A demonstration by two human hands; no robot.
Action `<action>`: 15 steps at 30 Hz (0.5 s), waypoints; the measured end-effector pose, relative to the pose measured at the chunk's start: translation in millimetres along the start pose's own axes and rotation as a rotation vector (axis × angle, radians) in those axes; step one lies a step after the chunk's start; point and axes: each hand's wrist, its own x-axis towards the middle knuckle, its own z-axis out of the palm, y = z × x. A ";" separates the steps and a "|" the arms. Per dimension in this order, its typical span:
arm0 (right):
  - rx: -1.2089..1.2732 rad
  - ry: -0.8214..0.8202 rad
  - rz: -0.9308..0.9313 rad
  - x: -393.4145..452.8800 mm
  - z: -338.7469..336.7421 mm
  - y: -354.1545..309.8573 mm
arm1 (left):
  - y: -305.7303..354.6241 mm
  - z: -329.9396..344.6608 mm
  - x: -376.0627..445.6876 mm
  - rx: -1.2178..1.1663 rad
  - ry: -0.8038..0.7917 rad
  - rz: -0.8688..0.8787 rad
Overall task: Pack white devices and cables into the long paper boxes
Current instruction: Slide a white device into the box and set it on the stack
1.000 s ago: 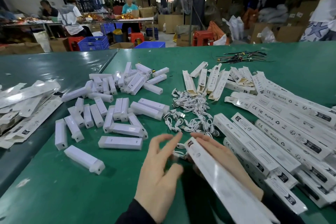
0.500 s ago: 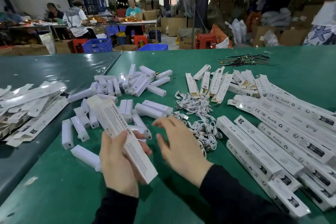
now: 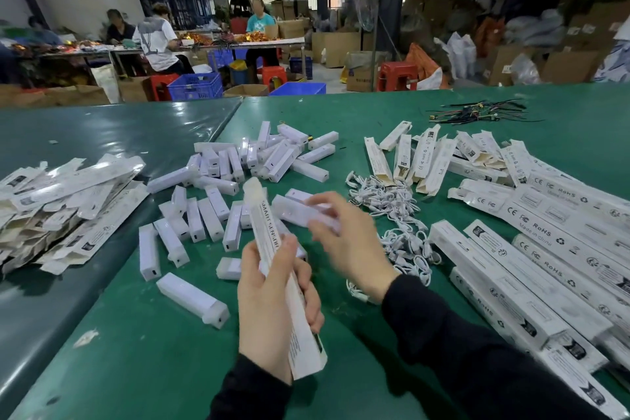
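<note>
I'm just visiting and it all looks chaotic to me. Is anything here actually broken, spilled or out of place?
Nothing looks broken or spilled. The one odd item is a tangle of dark thin wires at the far right of the green table, unlike the white devices and white cables being packed.

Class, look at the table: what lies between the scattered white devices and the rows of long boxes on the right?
In the head view, a tangled heap of white cables lies on the green table between the white devices and the long boxes.
</note>
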 end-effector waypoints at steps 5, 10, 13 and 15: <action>1.148 -0.015 0.567 -26.8 -67.3 1.5 | -4.4 0.4 -3.2 0.029 -0.064 -0.101; 1.286 -0.053 0.528 -60.9 -100.7 5.5 | -5.9 3.8 -7.6 -0.048 -0.306 -0.288; 1.167 -0.086 0.442 -67.7 -110.2 -1.4 | -7.0 4.3 -8.9 -0.137 -0.434 -0.442; 1.028 -0.085 0.388 -68.2 -113.2 -5.7 | -7.8 4.4 -8.7 -0.176 -0.511 -0.557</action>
